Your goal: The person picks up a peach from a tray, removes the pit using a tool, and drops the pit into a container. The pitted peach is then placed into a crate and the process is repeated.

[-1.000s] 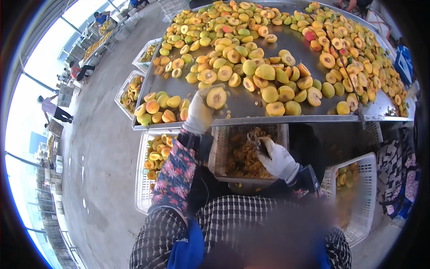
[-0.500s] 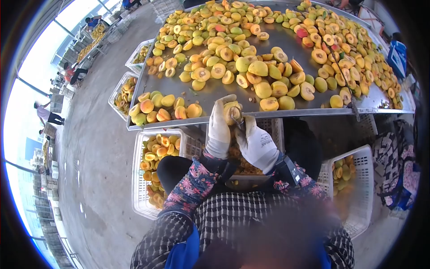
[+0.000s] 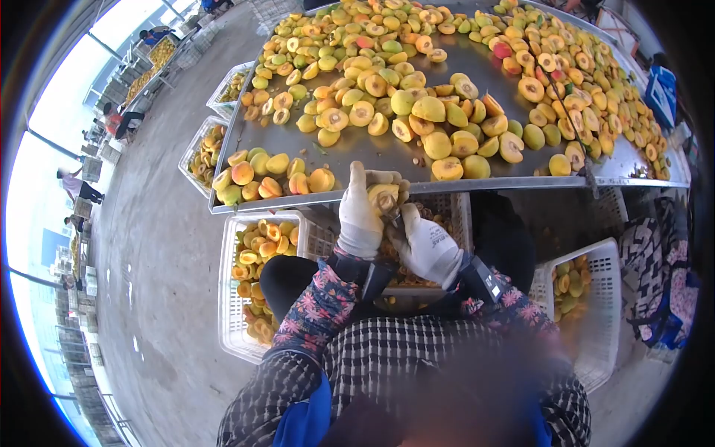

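Observation:
In a white glove, my left hand point(image 3: 360, 217) is closed around a halved yellow peach point(image 3: 383, 197), its cut face turned toward me. My right hand point(image 3: 430, 247), gloved too, grips a small metal pitting tool point(image 3: 397, 219) whose end is against the peach half; its exact shape is mostly hidden by the fingers. Both hands are together just in front of the table's near edge, above a crate point(image 3: 459, 223) between my knees. Many peach halves point(image 3: 428, 109) lie heaped on the metal table point(image 3: 357, 153) beyond, some with stones still in them.
A white crate of peach halves point(image 3: 229, 298) stands at my left, another white crate point(image 3: 607, 298) at my right. More crates point(image 3: 195, 160) line the table's left side. A dark rod point(image 3: 567, 123) lies across the table. Other people point(image 3: 78, 186) work farther left.
The peach half has tilted and shifted slightly down and left in my hands. My left fingers have moved over its top. The tool stays against it.

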The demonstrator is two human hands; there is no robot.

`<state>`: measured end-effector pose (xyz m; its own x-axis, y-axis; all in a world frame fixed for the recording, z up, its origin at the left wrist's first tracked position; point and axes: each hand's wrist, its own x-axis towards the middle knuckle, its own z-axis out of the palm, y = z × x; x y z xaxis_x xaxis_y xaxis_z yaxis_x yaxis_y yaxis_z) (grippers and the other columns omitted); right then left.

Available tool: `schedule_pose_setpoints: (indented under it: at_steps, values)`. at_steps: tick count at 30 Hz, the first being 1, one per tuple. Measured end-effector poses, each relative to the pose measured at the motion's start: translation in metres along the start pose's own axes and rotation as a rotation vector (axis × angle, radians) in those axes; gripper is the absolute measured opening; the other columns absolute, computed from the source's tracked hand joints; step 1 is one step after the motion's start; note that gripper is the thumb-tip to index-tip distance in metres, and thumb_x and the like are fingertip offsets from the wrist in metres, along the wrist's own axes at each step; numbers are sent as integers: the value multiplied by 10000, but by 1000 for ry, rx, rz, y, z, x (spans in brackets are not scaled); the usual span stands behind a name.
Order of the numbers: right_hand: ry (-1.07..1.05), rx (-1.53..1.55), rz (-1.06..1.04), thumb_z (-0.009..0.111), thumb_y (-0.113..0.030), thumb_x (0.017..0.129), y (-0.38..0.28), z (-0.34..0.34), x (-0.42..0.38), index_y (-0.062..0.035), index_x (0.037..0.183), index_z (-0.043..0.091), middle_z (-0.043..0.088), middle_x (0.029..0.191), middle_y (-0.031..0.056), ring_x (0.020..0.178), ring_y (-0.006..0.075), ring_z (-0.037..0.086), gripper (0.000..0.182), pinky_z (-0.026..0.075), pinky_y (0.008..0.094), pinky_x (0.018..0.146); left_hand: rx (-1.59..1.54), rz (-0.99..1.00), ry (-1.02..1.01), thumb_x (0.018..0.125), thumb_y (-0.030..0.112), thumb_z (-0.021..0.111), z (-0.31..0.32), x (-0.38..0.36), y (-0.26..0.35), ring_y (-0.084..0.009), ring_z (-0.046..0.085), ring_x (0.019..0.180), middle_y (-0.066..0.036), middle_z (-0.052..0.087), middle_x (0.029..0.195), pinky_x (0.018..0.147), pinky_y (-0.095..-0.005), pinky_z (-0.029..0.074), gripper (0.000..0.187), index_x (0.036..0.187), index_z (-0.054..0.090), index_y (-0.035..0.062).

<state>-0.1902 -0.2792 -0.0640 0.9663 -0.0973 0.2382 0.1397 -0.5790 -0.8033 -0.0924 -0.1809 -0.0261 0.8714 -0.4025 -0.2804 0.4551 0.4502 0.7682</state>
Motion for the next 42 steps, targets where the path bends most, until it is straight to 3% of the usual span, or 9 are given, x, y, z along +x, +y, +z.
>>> schedule_pose_setpoints:
  at_steps: [4,10,16,19,23,32,37,39,42]
  values:
    - [-215,-125,59,561,-216,918,-4,-21,5,24,1123,425,626,780,275,741,461,618,343,474,516,631,294,-88,-224,1006,448,443,-13,11,10,-262,683,791,-157,668,840,669,-331,551,504,843,600,-2]
    - [54,211,-182,544,-208,931,17,12,-2,24,1123,446,623,832,281,782,468,603,317,471,504,654,268,-130,-157,997,463,461,-9,9,11,-266,690,762,-156,664,799,656,-330,551,537,806,610,-16]
    - [-217,181,-11,527,-222,957,20,-2,-2,37,1188,458,622,920,267,812,446,609,354,475,482,687,446,-136,-295,982,475,492,-17,18,11,-292,685,720,-167,658,781,666,-363,557,546,768,601,-15]
    - [-42,534,-121,512,-229,982,18,14,-4,6,1161,480,638,859,172,719,353,629,297,480,455,664,355,-106,-300,971,480,515,-15,17,7,-306,682,725,-167,653,775,670,-379,557,531,762,589,-3]
    - [-331,1190,439,505,-246,997,5,0,-10,-82,1140,500,448,638,-13,446,132,415,219,362,285,422,233,-139,-258,963,484,530,-13,17,0,-310,673,734,-163,648,790,672,-392,561,505,769,569,19]
    - [-558,1893,658,405,-356,1032,20,-17,-20,-68,1066,546,394,610,-19,397,84,320,323,263,238,358,226,-63,-202,968,431,551,-3,10,-14,-245,671,756,-138,672,826,680,-359,562,469,839,627,-13]
    - [-541,1703,700,447,-295,1021,20,-44,-44,-56,1046,550,431,616,-13,386,89,355,262,283,230,353,545,228,-23,966,373,584,-24,18,-6,-147,636,711,-106,702,796,646,-290,527,426,858,697,-24]
    - [-426,1167,728,484,-257,1002,19,-53,-50,-59,1030,554,465,648,-5,433,94,407,211,312,225,393,956,422,28,938,357,621,-58,19,24,-193,631,639,-73,697,759,637,-298,515,369,871,706,4]
    - [-401,190,391,551,-228,940,49,-46,-67,-31,1280,441,622,897,226,847,361,634,408,490,395,768,1809,424,240,868,340,667,-102,9,84,-304,624,872,-104,690,943,789,-372,496,303,1022,694,81]
